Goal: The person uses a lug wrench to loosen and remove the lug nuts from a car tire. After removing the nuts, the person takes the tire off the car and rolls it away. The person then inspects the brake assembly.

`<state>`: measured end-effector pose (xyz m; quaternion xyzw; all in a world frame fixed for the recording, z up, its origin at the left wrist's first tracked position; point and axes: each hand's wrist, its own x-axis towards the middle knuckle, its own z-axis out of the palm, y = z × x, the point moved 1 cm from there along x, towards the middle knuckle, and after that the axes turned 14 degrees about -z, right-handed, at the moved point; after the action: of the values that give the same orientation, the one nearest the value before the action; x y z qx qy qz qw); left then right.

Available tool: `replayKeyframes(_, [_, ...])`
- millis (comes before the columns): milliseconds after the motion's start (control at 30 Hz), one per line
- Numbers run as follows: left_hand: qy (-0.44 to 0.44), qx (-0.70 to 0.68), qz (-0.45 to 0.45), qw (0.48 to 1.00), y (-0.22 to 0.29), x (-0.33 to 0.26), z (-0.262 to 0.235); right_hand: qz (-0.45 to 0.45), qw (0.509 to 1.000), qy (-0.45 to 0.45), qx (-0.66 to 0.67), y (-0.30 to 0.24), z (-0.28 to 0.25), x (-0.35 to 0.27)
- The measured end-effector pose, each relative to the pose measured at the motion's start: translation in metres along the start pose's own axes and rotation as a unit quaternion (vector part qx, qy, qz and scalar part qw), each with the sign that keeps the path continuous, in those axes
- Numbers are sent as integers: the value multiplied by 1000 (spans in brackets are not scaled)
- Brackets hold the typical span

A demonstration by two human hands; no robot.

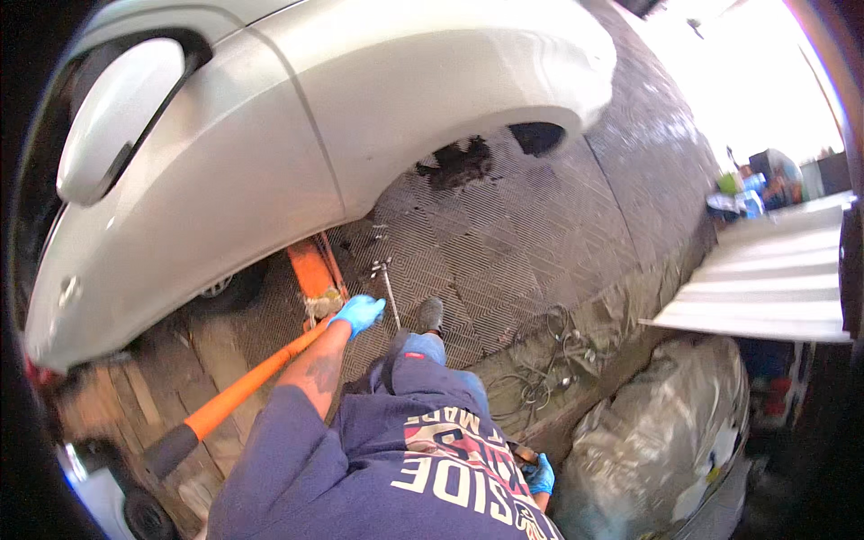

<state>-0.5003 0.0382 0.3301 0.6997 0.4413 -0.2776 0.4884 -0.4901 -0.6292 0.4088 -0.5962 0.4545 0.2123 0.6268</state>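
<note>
My left hand (360,315), in a blue glove, is by the head of an orange floor jack (315,265). Its fingers look curled, and whatever they hold is hidden. The jack's long orange handle (256,376), with a black grip, slants down to the left beneath my forearm. Just right of that hand, a thin metal rod with a crosspiece (391,292) shows against the floor mat. Low at my right side, my gloved right hand (540,475) is closed by a small brownish-dark object (522,453), partly hidden by my shirt.
A silver car (243,135) fills the upper left, its front wheel arch showing no wheel. Ribbed dark matting (531,234) covers the floor. Cables (549,369) lie tangled to my right, near a large plastic-covered bundle (657,432) and a pale corrugated panel (765,279). Wooden boards (135,396) lie left.
</note>
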Motion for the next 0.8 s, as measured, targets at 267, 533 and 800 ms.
replayKeyframes(267, [111,-217,-87,966,-10,1,-8,-144,968,-81,-188,-199,132,68])
replayKeyframes(533, [217,-536,-283,765,-115,-154,91,-202,835,-276,-430,-288,329,140])
replayKeyframes(800, [281,-384,-428,769,-95,-255,326,-359,-50,-520,-774,-254,511,241])
